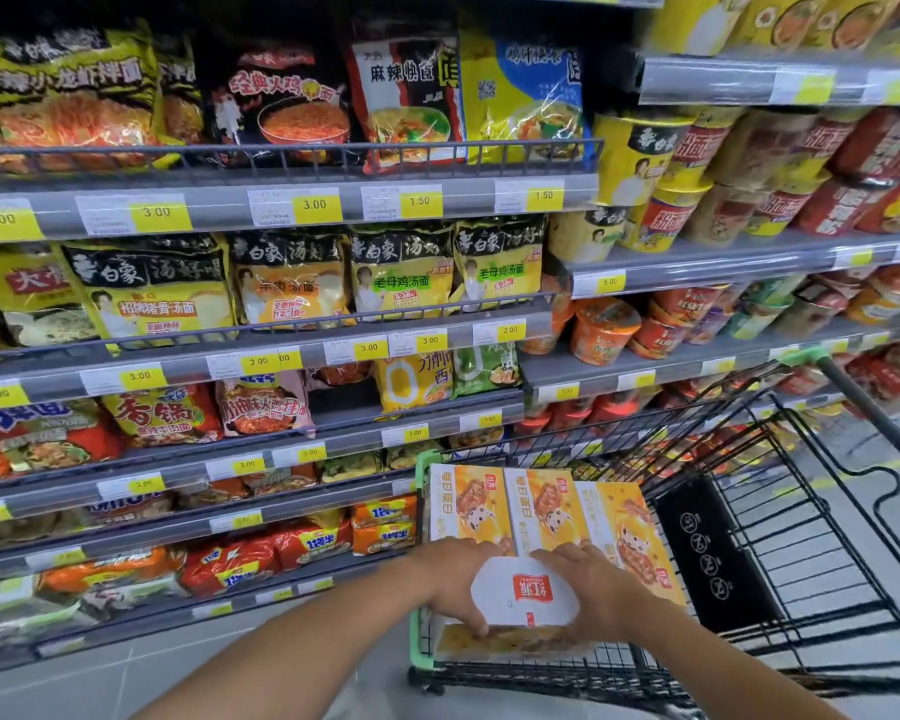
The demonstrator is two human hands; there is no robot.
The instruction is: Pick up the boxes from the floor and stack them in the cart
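Looking down from the head view: a supermarket aisle with a cart parked alongside the shelving.

Hands: both reach forward into the near left corner of the cart (707,553). Between them is a white box (523,589) with a red logo on its upper face. The left hand (455,579) covers the box's left side, fingers curled down over its near edge. The right hand (593,589) clasps the right side in the same way. Both hands grasp the box; neither is free.

Position of the white box: inside the cart basket, just behind the green corner bumper (421,652). It sits on top of a yellowish item (510,641). That item is probably another box lying flat, but motion blur and the wire wall prevent a firm reading.

Other boxes: three orange boxes stand in a row just beyond the white one, printed faces toward the camera. The left one (471,504) and the middle one (546,506) touch side by side. The right one (630,532) leans slightly away to the right.

Cart: black wire, with a black panel bearing round pictograms at its far end and a green fitting (801,354) at the end of its handle bar.

Surroundings: grey shelves (281,174) fill the left and top of the frame. They are stocked with noodle packets (292,101), with cup noodles (640,158) to the right. Yellow price tags (314,205) line the shelf edges. Pale floor tiles (126,678) show at lower left.
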